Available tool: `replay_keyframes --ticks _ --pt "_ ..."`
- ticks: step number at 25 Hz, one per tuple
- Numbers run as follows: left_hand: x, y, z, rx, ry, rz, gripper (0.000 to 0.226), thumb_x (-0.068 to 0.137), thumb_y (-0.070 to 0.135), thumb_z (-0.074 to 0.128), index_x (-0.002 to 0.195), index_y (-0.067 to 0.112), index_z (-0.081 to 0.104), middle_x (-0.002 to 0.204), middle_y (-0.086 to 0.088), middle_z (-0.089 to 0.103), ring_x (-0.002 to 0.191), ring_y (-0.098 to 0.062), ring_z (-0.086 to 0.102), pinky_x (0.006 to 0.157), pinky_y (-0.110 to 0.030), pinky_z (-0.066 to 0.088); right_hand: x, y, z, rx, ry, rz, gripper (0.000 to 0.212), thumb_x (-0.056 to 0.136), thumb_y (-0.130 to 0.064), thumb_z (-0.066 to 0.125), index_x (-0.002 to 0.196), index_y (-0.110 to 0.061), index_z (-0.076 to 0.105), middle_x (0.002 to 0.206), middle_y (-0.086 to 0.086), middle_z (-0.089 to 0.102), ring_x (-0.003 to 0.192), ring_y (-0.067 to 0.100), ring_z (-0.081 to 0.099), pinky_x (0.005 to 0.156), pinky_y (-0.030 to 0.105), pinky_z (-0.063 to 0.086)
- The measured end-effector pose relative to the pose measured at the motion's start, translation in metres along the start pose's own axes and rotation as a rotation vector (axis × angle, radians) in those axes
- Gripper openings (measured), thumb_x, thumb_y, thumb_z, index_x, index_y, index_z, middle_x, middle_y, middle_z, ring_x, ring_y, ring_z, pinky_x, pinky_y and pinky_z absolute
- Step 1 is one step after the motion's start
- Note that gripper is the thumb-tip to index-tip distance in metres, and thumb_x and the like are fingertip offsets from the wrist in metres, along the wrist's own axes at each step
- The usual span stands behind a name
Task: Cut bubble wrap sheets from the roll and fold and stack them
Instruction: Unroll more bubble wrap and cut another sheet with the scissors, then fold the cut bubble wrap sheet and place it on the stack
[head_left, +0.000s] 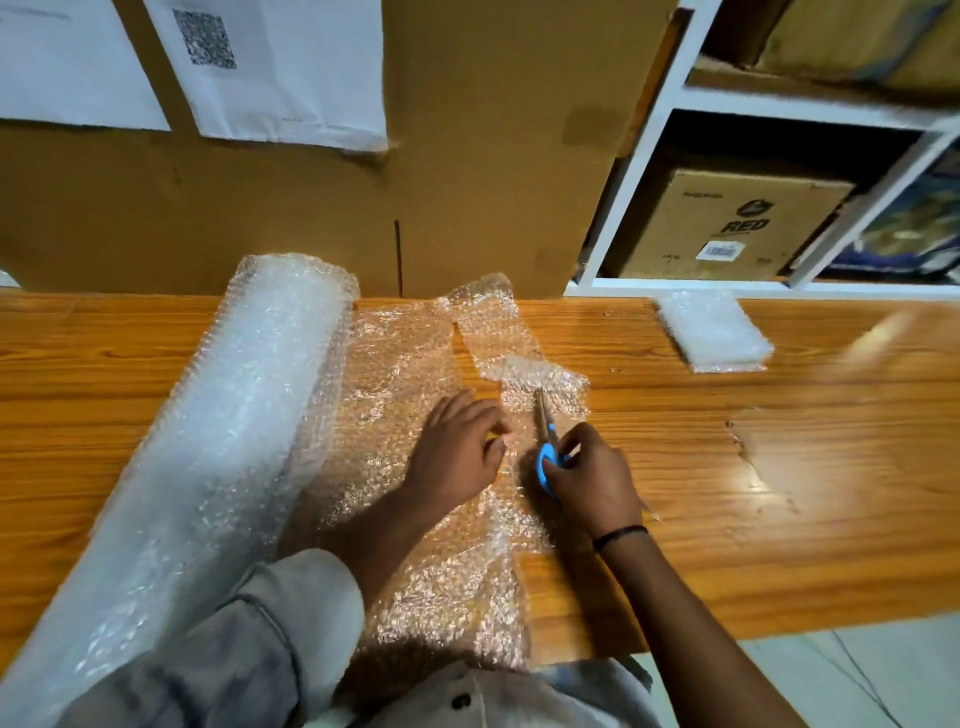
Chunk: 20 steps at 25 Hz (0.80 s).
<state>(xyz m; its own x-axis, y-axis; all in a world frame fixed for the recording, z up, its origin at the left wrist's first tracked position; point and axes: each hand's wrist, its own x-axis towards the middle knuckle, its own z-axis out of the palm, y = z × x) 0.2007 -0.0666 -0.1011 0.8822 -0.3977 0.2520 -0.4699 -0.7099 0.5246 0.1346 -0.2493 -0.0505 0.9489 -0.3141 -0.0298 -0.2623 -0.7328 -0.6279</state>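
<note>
1. Roll of clear bubble wrap (234, 415) lies on the left part of the brown wooden tabletop (779, 467), slanting from the near edge to the far edge.
2. Its unrolled clear sheet (395, 364) lies flat just right of the roll and hangs over the near edge.
3. I see the left hand (457, 452) resting on that sheet, fingers bent; I cannot tell whether they pinch it or only press it.
4. Just right of it, the blue-handled scissors (545, 441) point toward the far edge, blades in the wrap. The right hand (592, 478) grips the handles, fingers curled round them.
5. A crumpled part-cut strip (498, 332) runs from the blade tips to the far edge.
6. I see a folded stack of bubble wrap (714, 332) near the far edge, well apart to the right.
</note>
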Motion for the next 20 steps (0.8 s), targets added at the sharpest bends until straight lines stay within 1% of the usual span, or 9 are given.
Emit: replay_keyframes --ticks 2,5,8,10,11,14,17,18,20 --pt "-0.010 0.015 0.003 -0.036 -0.044 -0.001 0.015 0.096 0.035 0.063 0.111 0.037 0.065 0.146 0.011 0.057 0.147 -0.022 0.035 0.123 -0.047 0.024 -0.003 0.010 -0.005 -0.054 0.033 -0.012 0.023 0.087 -0.029 0.077 0.091 -0.011 0.063 0.085 0.018 0.075 0.081 0.039 0.070 0.061 0.036 0.047" --pt "-0.022 0.031 0.002 -0.066 -0.147 0.034 0.018 0.096 0.041 0.063 0.113 0.039 0.068 0.148 0.016 0.053 0.150 -0.017 0.029 0.122 -0.043 0.020 0.002 0.030 -0.024 -0.173 0.054 0.017 0.024 0.089 -0.034 0.073 0.096 -0.013 0.064 0.091 0.022 0.073 0.087 0.044 0.069 0.064 0.042 0.050" --pt "-0.033 0.040 -0.001 -0.008 -0.260 0.058 0.029 0.094 0.053 0.063 0.121 0.044 0.063 0.159 0.022 0.036 0.153 -0.010 0.015 0.122 -0.042 0.011 0.005 0.050 -0.049 -0.313 0.080 0.035 0.023 0.092 -0.034 0.067 0.100 -0.013 0.064 0.094 0.022 0.072 0.089 0.045 0.069 0.066 0.041 0.050" --pt "-0.037 0.046 -0.001 0.039 -0.280 0.027 0.038 0.090 0.060 0.064 0.125 0.048 0.058 0.163 0.023 0.029 0.154 -0.011 0.011 0.121 -0.045 0.010 0.002 0.064 -0.062 -0.371 0.082 0.022 0.024 0.095 -0.035 0.064 0.103 -0.013 0.065 0.096 0.021 0.072 0.090 0.043 0.070 0.066 0.040 0.050" --pt "-0.039 0.049 0.001 0.050 -0.277 0.007 0.040 0.088 0.060 0.065 0.126 0.048 0.057 0.163 0.022 0.028 0.154 -0.013 0.012 0.121 -0.046 0.012 0.000 0.071 -0.067 -0.397 0.076 0.009 0.024 0.096 -0.035 0.062 0.104 -0.013 0.065 0.097 0.019 0.072 0.090 0.042 0.070 0.066 0.039 0.050" --pt "-0.047 0.063 0.009 0.040 -0.210 -0.036 0.036 0.088 0.057 0.067 0.121 0.046 0.062 0.160 0.018 0.037 0.153 -0.018 0.022 0.122 -0.051 0.020 -0.005 0.085 -0.076 -0.489 0.034 -0.038 0.025 0.099 -0.034 0.059 0.107 -0.013 0.071 0.103 0.012 0.069 0.092 0.037 0.071 0.066 0.037 0.052" --pt "-0.053 0.075 0.017 0.024 -0.124 -0.081 0.020 0.089 0.049 0.071 0.108 0.041 0.070 0.152 0.013 0.051 0.148 -0.022 0.034 0.119 -0.056 0.028 -0.009 0.088 -0.077 -0.558 -0.024 -0.111 0.024 0.099 -0.026 0.056 0.110 -0.013 0.073 0.110 0.009 0.063 0.101 0.033 0.066 0.068 0.038 0.053" --pt "-0.053 0.078 0.018 0.015 -0.105 -0.098 0.016 0.089 0.046 0.072 0.103 0.039 0.071 0.147 0.012 0.056 0.145 -0.023 0.038 0.118 -0.057 0.030 -0.010 0.089 -0.077 -0.540 -0.024 -0.175 0.023 0.097 -0.025 0.058 0.110 -0.014 0.073 0.111 0.009 0.062 0.104 0.033 0.063 0.070 0.039 0.054" --pt "-0.056 0.088 0.021 -0.061 -0.058 -0.126 0.011 0.087 0.043 0.073 0.095 0.035 0.072 0.136 0.010 0.064 0.139 -0.021 0.046 0.116 -0.056 0.034 -0.011 0.096 -0.077 -0.441 -0.029 -0.391 0.026 0.088 -0.021 0.066 0.112 -0.014 0.073 0.111 0.011 0.062 0.106 0.037 0.060 0.076 0.042 0.056"
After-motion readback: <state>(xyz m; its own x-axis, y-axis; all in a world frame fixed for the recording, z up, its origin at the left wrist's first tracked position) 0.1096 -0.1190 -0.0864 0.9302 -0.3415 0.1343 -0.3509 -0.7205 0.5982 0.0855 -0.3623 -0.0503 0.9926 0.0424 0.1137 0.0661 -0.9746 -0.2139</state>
